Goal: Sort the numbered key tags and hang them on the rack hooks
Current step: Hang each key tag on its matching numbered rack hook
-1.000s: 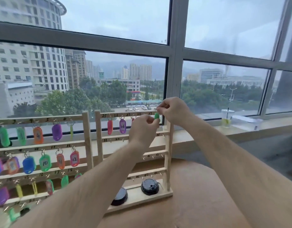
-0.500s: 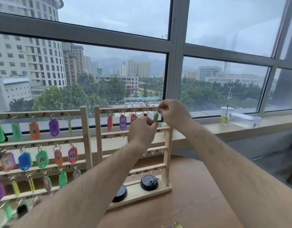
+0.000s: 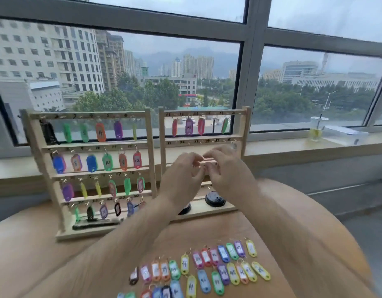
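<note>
Two wooden hook racks stand on the round table. The left rack [image 3: 151,147] is filled with coloured numbered tags. The right rack [image 3: 246,125] carries several tags on its top row, the last a green tag [image 3: 224,126]. My left hand [image 3: 181,177] and my right hand [image 3: 226,171] hover side by side in front of the right rack's middle rows, fingers loosely curled and holding nothing. Several loose key tags [image 3: 207,269] lie in rows on the table near me.
Two black lids [image 3: 215,199] sit on the right rack's base. A black marker [image 3: 95,225] lies on the left rack's base. A plastic cup with a straw [image 3: 317,131] and a clear box [image 3: 345,134] stand on the window sill.
Both hands let go of the green tag, which now hangs on the right rack's top row, and dropped lower. My view tilted down, showing the loose tags.
</note>
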